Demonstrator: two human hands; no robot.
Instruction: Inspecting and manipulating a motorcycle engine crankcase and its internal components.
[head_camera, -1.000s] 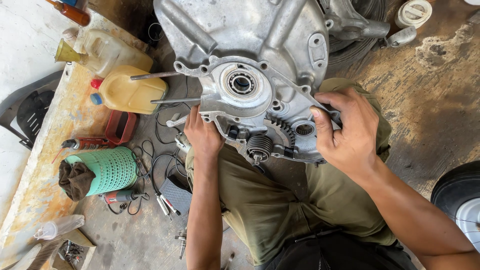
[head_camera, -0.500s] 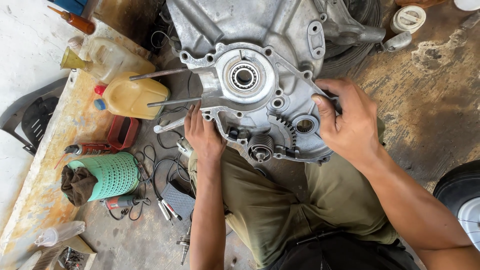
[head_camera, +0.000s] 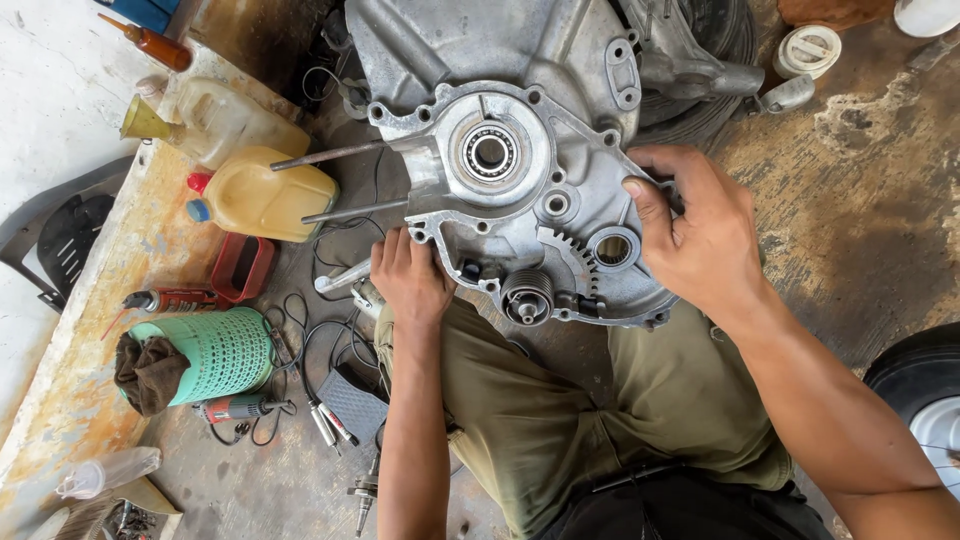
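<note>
Nearest the camera, the person sits on the floor (head_camera: 880, 190) in olive trousers (head_camera: 560, 420), both forearms reaching up toward a grey metal engine cover (head_camera: 530, 215) at the centre of view. The left hand (head_camera: 408, 280) lies at the cover's 8 o'clock edge, fingers curled around and under the rim, closed on the casting. The right hand (head_camera: 700, 235) clamps the cover's 3 o'clock edge, thumb on the face and fingers wrapped behind, also closed on it. On the cover's face, a ribbed shaft end (head_camera: 527, 297) sits at 6 o'clock, a toothed gear segment (head_camera: 570, 255) just beside it, a round opening (head_camera: 612, 250) toward 4 o'clock and a ball bearing (head_camera: 489, 152) at 12 o'clock. Two long studs (head_camera: 330, 155) project from the cover toward 9 o'clock. At the frame's 8 o'clock stands a green perforated basket (head_camera: 215, 352) with a brown rag (head_camera: 148, 372) in it, loose cables (head_camera: 330, 340) and small hand tools (head_camera: 328, 425) lying near. Farther, at 10 o'clock, a yellow jug (head_camera: 265, 195) touches a pale jug (head_camera: 230, 122) fitted with a yellow funnel (head_camera: 145, 120), with a red tray (head_camera: 243, 268) below them. Beyond the cover, at 12 o'clock, lies the larger engine case (head_camera: 470, 45); a white cap (head_camera: 808, 50) rests at 1 o'clock. A tyre (head_camera: 920, 385) shows at 4 o'clock.
</note>
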